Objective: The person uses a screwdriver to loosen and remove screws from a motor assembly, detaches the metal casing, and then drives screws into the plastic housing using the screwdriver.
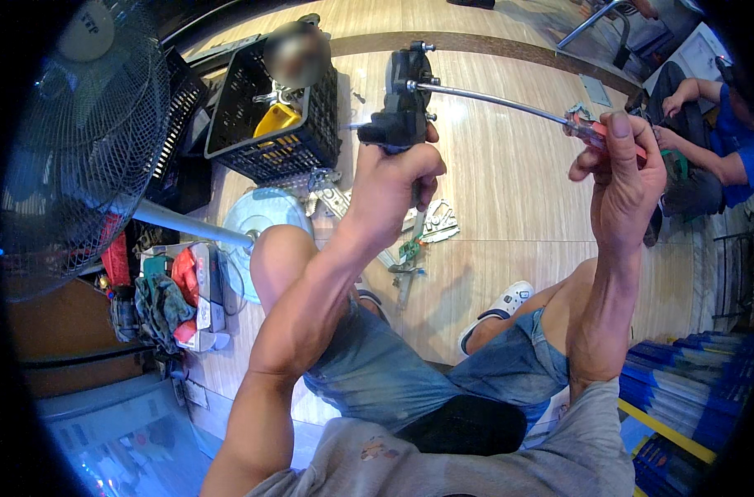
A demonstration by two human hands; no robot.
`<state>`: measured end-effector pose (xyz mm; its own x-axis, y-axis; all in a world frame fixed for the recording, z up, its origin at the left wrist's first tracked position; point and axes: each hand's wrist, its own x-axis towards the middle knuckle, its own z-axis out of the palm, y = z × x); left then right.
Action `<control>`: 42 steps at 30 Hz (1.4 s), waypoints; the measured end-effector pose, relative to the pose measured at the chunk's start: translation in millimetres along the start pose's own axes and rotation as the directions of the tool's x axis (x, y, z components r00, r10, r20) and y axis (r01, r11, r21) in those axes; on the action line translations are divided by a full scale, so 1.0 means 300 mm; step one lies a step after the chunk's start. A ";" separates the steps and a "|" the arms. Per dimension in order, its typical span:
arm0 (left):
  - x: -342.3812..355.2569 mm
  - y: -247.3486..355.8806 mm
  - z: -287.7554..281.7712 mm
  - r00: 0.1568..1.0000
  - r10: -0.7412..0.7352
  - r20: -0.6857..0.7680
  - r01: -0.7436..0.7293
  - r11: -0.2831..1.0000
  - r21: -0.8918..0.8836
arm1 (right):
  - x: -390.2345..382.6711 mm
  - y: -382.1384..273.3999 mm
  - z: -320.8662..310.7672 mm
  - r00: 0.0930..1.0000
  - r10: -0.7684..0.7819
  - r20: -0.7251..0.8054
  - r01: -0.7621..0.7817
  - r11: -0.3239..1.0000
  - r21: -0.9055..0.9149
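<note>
My left hand (402, 178) grips a black motor-like part (396, 103) with a rounded housing and several metal screws or studs along its right side. It is held up over the floor. In my right hand (625, 174) is a screwdriver with a red handle (596, 137), its fingers closed around it. The long metal shaft (493, 100) runs leftward, and its tip meets a screw on the right side of the black part. Metal bracket pieces (431, 224) and a small green part (408, 250) lie on the floor below my left hand.
A black plastic crate (269, 161) holds a yellow piece (276, 121) and metal parts. At left stand a caged fan (87, 157) with a round pale base (265, 207) and a box of cloths (199, 290). Another person (717, 145) sits at right. Blue packages (683, 381) are stacked lower right.
</note>
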<state>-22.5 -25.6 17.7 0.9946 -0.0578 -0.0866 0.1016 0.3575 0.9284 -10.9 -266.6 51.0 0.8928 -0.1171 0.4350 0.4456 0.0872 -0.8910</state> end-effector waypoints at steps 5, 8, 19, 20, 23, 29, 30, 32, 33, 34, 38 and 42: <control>0.012 0.028 -0.039 0.980 -0.128 0.154 0.175 0.922 -0.346 | 0.010 -0.013 -0.013 0.997 -0.078 0.023 0.076 0.995 0.058; 0.025 0.026 -0.059 0.972 -0.108 0.207 0.200 0.840 -0.505 | 0.010 -0.023 -0.029 0.996 -0.078 0.032 0.076 0.995 0.058; 0.015 0.041 -0.053 0.939 0.001 0.343 0.175 0.858 -0.482 | -0.010 -0.049 0.012 0.984 -0.167 0.068 0.169 0.985 -0.038; 0.013 0.041 -0.052 0.940 0.005 0.340 0.166 0.866 -0.472 | -0.010 -0.043 0.009 0.981 -0.179 0.072 0.181 0.983 -0.026; 0.009 0.041 -0.047 0.951 -0.002 0.310 0.147 0.882 -0.447 | -0.013 -0.041 0.002 0.977 -0.207 0.056 0.208 0.978 -0.010; 0.018 0.026 -0.055 0.954 -0.042 0.296 0.189 0.853 -0.487 | -0.018 -0.033 0.008 0.965 -0.262 0.008 0.262 0.965 0.030; 0.018 0.026 -0.054 0.954 -0.041 0.297 0.189 0.853 -0.487 | -0.019 -0.034 0.009 0.967 -0.253 0.018 0.253 0.967 0.034; 0.017 0.025 -0.050 0.954 -0.051 0.297 0.197 0.850 -0.489 | -0.020 -0.037 0.014 0.966 -0.258 0.022 0.257 0.966 0.031; 0.017 0.024 -0.048 0.953 -0.054 0.297 0.200 0.849 -0.489 | -0.020 -0.039 0.014 0.965 -0.262 0.027 0.261 0.965 0.029; 0.015 0.025 -0.047 0.957 -0.044 0.287 0.185 0.855 -0.485 | -0.020 -0.038 0.015 0.965 -0.261 0.028 0.260 0.965 0.030; 0.013 0.027 -0.045 0.961 -0.037 0.275 0.171 0.858 -0.485 | -0.017 -0.035 0.008 0.960 -0.279 0.040 0.278 0.960 0.009; 0.004 0.045 -0.037 0.965 -0.054 0.256 0.143 0.928 -0.344 | -0.014 -0.029 0.003 0.954 -0.293 0.063 0.293 0.956 0.009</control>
<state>-19.7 -10.5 26.3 0.9487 -0.3134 -0.0416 0.2445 0.6439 0.7250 -18.6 -266.0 56.8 0.7257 -0.0746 0.6840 0.6879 0.0577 -0.7235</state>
